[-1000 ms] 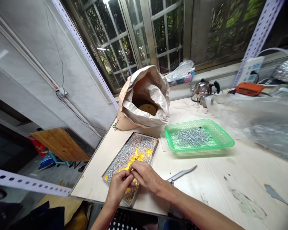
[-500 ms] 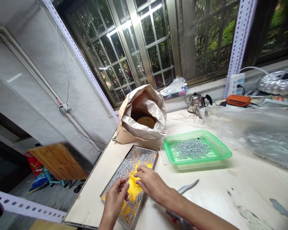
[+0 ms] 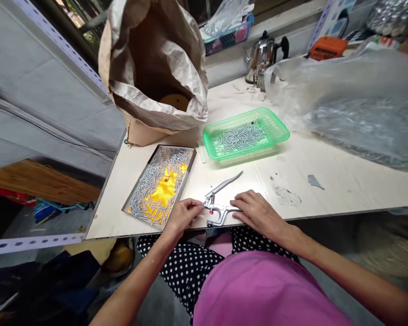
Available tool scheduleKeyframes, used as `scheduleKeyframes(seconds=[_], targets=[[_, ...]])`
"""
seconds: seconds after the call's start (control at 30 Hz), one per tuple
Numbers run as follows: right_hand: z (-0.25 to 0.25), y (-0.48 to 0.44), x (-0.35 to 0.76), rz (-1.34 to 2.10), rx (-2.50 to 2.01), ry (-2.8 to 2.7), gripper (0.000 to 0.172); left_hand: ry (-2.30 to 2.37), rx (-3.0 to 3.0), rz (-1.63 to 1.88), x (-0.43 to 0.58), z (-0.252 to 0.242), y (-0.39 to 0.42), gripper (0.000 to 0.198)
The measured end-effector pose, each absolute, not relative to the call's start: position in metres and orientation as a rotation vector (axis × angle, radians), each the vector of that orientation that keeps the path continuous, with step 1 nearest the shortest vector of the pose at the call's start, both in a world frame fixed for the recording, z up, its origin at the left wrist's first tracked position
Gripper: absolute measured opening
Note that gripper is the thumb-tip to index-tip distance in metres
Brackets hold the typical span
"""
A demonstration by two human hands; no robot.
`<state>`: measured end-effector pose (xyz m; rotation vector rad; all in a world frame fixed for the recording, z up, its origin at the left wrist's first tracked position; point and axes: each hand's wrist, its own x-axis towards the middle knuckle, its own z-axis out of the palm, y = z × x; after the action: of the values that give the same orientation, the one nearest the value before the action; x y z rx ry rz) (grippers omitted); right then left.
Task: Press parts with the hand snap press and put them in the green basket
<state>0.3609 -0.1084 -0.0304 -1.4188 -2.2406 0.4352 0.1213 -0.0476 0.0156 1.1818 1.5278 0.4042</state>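
Note:
A pair of silver snap-fastener pliers (image 3: 224,185) lies near the table's front edge, its two handles spread apart. My right hand (image 3: 258,212) has its fingers and thumb closed around the end of the lower handle. On the other side, my left hand (image 3: 184,214) is pinched together close to the pliers' head; whatever is between its fingertips is too small to make out. Beside that hand lies a shallow tray (image 3: 186,184) of small silver metal pieces, with the bright yellow bottom showing through the middle. A green plastic basket (image 3: 279,131) behind the pliers contains similar silver pieces.
A large open paper sack (image 3: 190,102) stands at the back left. To the right, a clear plastic bag (image 3: 370,113) of metal pieces covers much of the table. A steel kettle (image 3: 261,56) is by the window ledge, and a grey scrap (image 3: 314,181) lies front right.
Both hands have left the tray; the right has moved to the pliers' handle, the left to their head. My view has tilted down, showing my lap.

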Motion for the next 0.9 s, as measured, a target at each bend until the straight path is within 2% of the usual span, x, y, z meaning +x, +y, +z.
scheduleKeyframes(seconds=[0.17,0.9], targets=[[-0.042,-0.114,0.360,0.390,-1.439,-2.190,0.026,1.514,1.076,0.163,0.126,0.007,-0.051,0.029],[-0.056,-0.117,0.352,0.247,-1.559,-2.173,0.023,1.412,1.098,-0.233,0.137,0.007,-0.031,0.037]])
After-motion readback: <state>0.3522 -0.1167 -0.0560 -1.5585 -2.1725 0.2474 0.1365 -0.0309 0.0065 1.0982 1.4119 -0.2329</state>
